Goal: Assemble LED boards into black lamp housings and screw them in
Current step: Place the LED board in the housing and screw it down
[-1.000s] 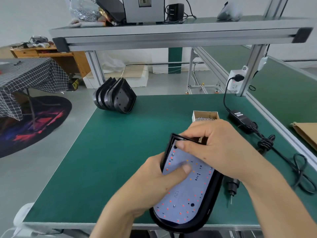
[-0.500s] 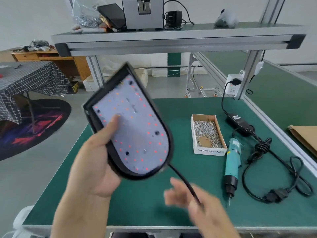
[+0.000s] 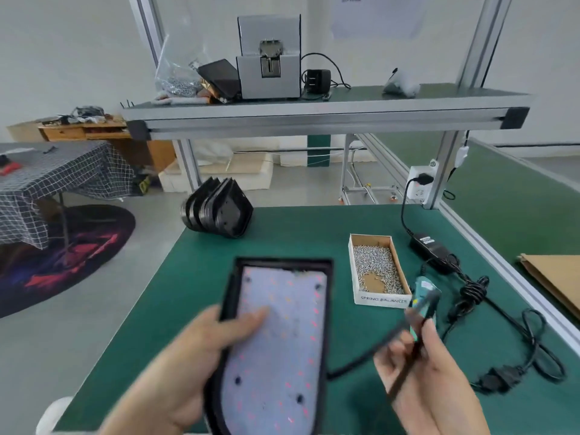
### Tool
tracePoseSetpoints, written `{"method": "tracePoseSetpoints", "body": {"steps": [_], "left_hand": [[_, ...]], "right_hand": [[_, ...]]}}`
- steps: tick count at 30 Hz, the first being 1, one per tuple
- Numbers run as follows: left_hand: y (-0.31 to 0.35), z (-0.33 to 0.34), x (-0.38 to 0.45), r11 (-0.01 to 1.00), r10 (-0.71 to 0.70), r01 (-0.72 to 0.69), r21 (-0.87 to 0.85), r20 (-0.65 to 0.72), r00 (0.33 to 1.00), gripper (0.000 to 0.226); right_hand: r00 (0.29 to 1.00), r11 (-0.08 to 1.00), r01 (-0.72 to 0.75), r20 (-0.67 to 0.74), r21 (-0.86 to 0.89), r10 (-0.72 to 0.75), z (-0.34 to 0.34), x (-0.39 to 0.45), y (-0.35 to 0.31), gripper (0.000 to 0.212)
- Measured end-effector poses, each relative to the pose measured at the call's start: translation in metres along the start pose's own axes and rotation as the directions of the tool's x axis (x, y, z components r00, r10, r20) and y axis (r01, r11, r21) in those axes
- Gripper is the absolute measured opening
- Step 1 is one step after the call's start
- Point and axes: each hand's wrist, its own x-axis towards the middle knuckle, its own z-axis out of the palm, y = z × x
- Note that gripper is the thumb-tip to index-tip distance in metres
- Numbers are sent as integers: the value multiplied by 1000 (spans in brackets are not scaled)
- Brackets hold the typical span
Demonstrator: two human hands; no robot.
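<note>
A black lamp housing (image 3: 230, 296) with a white LED board (image 3: 282, 340) seated in it is held above the green bench. My left hand (image 3: 194, 356) grips its left edge, thumb lying on the board. A black cable (image 3: 361, 356) runs from the housing's right side to my right hand (image 3: 430, 381), whose fingers hold the looped cable; the image is blurred there. A cardboard box of screws (image 3: 376, 271) and a teal electric screwdriver (image 3: 423, 296) lie to the right. Several empty black housings (image 3: 219, 211) lean stacked at the bench's far left.
A power adapter (image 3: 430, 249) and coiled black cords (image 3: 502, 340) lie at the right, plugged into a socket (image 3: 420, 183) on the frame post. An aluminium shelf (image 3: 314, 117) overhead carries a grey machine. A cardboard sheet (image 3: 558, 284) lies on the neighbouring bench.
The housing came off the bench, was lifted and turned in my left hand, and now sits lower with its square end away from me. My right hand left the board and took up the cable.
</note>
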Motion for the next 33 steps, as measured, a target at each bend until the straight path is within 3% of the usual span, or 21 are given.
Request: {"method": "tracePoseSetpoints", "body": {"steps": [3,5,9,11,14,17,19,23,25,28,30,33], "left_hand": [[-34,28,9,999,-48,47,22,48,998,35],[-49,41,16,998,-46,44,50,26,999,38],[-60,42,21,994,-76,77,76,-15,997,49],[-62,41,21,989,-81,80,126,-3,997,56],[-66,41,23,987,-21,25,160,-22,1000,59],[-66,45,28,993,34,-28,112,-49,998,54],[-65,52,35,996,91,-89,23,-122,988,40],[-58,73,50,975,186,-208,-75,-232,955,48],[-57,83,57,975,219,-224,-3,-205,954,36],[-62,95,63,959,269,-250,131,-164,949,16],[-63,105,64,938,312,-286,194,-117,943,22],[-68,122,65,923,332,-310,229,-62,941,24]], "right_hand": [[998,998,-41,43,47,39,32,0,13,33],[990,995,-97,96,-27,99,44,-1,19,36],[977,993,-47,200,-110,69,52,2,18,29],[962,976,-18,263,-215,76,54,6,14,33],[936,868,28,319,-495,151,57,11,6,42],[918,788,87,356,-610,175,54,13,-9,26],[912,814,29,349,-580,216,40,16,-16,39],[878,944,-217,372,-250,300,5,6,-19,83],[883,960,-146,406,-240,236,-6,-5,-18,78],[907,859,135,410,-494,93,-15,-15,-21,45],[932,734,247,363,-633,0,-25,-20,-29,39],[937,668,298,343,-682,-69,-38,-33,-46,46]]}}
